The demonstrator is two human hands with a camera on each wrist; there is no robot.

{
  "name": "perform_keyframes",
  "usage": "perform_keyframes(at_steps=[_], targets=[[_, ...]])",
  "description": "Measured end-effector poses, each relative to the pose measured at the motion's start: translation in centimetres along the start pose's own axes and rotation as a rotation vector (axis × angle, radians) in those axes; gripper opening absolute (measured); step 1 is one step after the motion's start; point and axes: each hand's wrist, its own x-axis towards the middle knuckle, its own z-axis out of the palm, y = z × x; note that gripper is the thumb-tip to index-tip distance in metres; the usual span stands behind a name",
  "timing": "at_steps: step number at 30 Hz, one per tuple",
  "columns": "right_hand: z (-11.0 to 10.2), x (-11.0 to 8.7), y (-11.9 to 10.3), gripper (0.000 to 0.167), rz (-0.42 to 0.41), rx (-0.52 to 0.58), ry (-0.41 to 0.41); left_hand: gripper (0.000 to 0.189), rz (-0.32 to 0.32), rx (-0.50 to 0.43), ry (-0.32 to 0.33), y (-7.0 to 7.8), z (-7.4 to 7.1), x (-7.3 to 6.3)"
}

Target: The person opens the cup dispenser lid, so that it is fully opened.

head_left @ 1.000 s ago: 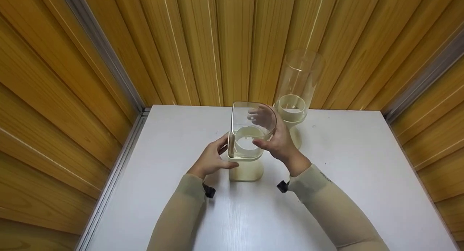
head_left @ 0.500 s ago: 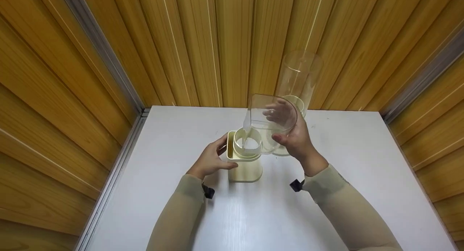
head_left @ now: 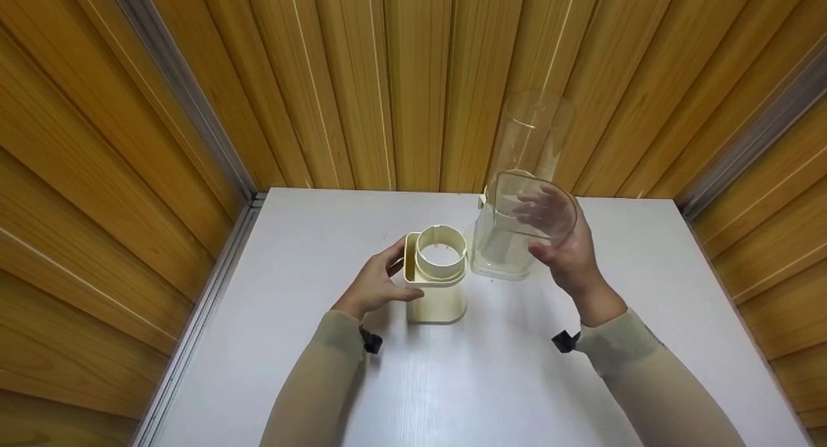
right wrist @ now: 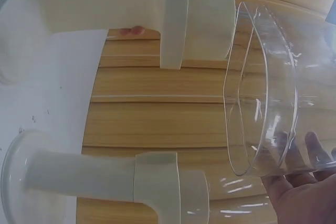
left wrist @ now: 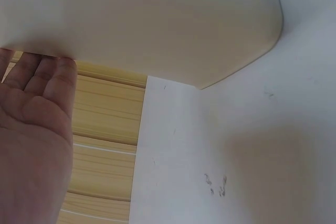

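Note:
A cream plastic stand (head_left: 438,306) with an open round collar on top stands upright on the table. My left hand (head_left: 375,284) grips it just below its upper rim, thumb in front and fingers at the far side. The left wrist view has those fingers touching the pale underside of the stand (left wrist: 147,22). My right hand (head_left: 570,256) holds a clear plastic container (head_left: 501,256) by its side, apart from the stand and to its right. In the right wrist view the container's open end (right wrist: 247,93) faces the stand's collar (right wrist: 210,19), with a small gap between.
A second cream stand (right wrist: 100,177) carries a tall clear cylinder (head_left: 533,121) at the back right, partly behind the held container. Wooden panels (head_left: 413,85) wall the white table (head_left: 310,382) at the back and sides.
My right hand has lifted the clear container off the stand's collar and carried it to the right. My left hand and the stand have stayed in place.

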Motion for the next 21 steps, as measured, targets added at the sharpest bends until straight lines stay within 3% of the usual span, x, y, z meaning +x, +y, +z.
perform_keyframes(at_steps=[7,11,21], targets=[[-2.7,-1.2,0.1,0.079,-0.001,-0.013,0.046,0.119,-0.002,0.003,0.004,-0.1,0.1,-0.1],[-3.9,-2.0,0.2,0.079,0.016,-0.080,0.068,0.121,-0.008,-0.002,-0.003,0.1,0.0,0.0],[-7.1,-3.8,1.7,0.084,0.147,-0.256,0.173,0.121,-0.017,-0.006,-0.003,0.2,0.0,-0.1]])
